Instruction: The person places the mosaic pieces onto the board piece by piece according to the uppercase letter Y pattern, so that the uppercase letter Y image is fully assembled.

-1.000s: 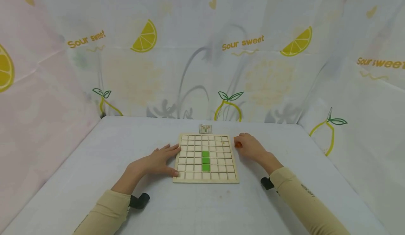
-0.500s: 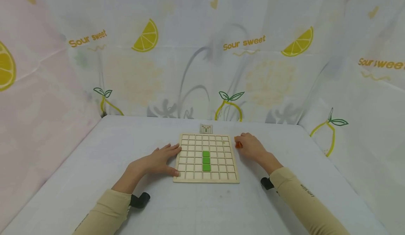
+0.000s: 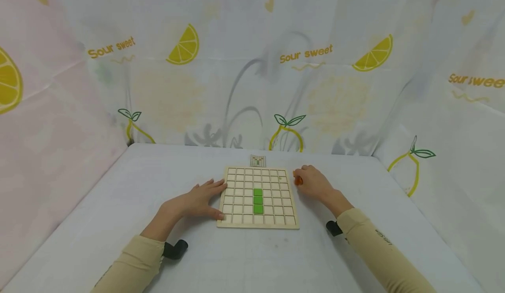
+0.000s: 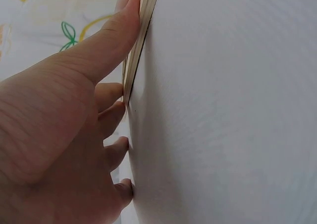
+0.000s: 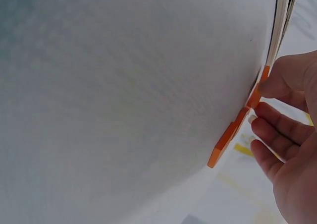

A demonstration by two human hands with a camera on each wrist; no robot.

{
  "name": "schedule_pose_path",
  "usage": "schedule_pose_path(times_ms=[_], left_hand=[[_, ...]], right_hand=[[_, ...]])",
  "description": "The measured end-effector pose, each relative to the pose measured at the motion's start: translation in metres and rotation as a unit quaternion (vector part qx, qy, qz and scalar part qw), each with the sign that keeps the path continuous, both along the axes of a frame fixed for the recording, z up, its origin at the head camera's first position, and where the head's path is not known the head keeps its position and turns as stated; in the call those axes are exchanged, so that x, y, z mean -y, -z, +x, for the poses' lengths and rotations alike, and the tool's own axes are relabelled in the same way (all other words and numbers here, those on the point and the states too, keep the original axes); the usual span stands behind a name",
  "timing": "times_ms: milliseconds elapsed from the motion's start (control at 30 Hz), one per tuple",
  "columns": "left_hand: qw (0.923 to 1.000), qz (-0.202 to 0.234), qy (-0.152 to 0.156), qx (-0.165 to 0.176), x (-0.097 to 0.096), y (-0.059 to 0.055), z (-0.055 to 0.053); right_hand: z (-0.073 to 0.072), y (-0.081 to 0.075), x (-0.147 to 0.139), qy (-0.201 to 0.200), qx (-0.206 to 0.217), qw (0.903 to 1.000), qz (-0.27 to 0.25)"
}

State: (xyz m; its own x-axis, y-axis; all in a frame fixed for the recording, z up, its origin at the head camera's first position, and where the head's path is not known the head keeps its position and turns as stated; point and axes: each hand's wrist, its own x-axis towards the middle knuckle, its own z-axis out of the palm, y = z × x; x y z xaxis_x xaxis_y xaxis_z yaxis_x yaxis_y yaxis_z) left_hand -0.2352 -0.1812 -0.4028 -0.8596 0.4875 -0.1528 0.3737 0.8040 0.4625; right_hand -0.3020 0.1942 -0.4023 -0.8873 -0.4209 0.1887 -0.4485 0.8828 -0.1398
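A wooden grid board [image 3: 276, 227] lies on the table, with three green square tiles [image 3: 258, 200] in one column near its middle. My left hand [image 3: 193, 202] rests at the board's left edge, fingers spread and thumb on the near left corner. Just right of the board, my right hand [image 3: 313, 182] pinches a small orange tile [image 3: 299, 180] between thumb and fingers. More orange tiles [image 5: 222, 143] lie on the cloth beside those fingers in the right wrist view. The hand partly hides the orange tiles in the head view.
Behind the board lies a small card [image 3: 258, 160] printed with a coloured grid pattern. White cloth [image 3: 252, 262] covers the table. Lemon-printed curtains [image 3: 244, 65] stand along the back and both sides.
The right thumb and fingers shift slightly over the orange tiles. My left hand and the board stay in place, while the whole head view drifts slightly.
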Motion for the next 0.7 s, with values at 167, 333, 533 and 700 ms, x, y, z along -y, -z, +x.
schedule_pose_path(times_ms=[167, 333, 533, 700], left_hand=[[1.0000, 0.002, -0.001, -0.002, 0.000, 0.001, 0.000], [1.0000, 0.004, 0.000, -0.001, 0.000, 0.001, 0.000], [1.0000, 0.002, -0.003, 0.001, -0.001, 0.001, -0.001], [1.0000, -0.001, -0.003, 0.000, 0.000, 0.000, -0.001]], right_hand=[[0.000, 0.000, 0.001, -0.008, -0.008, 0.9999, -0.008], [-0.001, 0.001, 0.004, -0.005, -0.004, 0.9999, -0.010], [-0.002, 0.000, 0.008, -0.012, -0.016, 0.9998, -0.008], [-0.002, -0.002, 0.014, -0.022, -0.017, 0.9995, -0.016]])
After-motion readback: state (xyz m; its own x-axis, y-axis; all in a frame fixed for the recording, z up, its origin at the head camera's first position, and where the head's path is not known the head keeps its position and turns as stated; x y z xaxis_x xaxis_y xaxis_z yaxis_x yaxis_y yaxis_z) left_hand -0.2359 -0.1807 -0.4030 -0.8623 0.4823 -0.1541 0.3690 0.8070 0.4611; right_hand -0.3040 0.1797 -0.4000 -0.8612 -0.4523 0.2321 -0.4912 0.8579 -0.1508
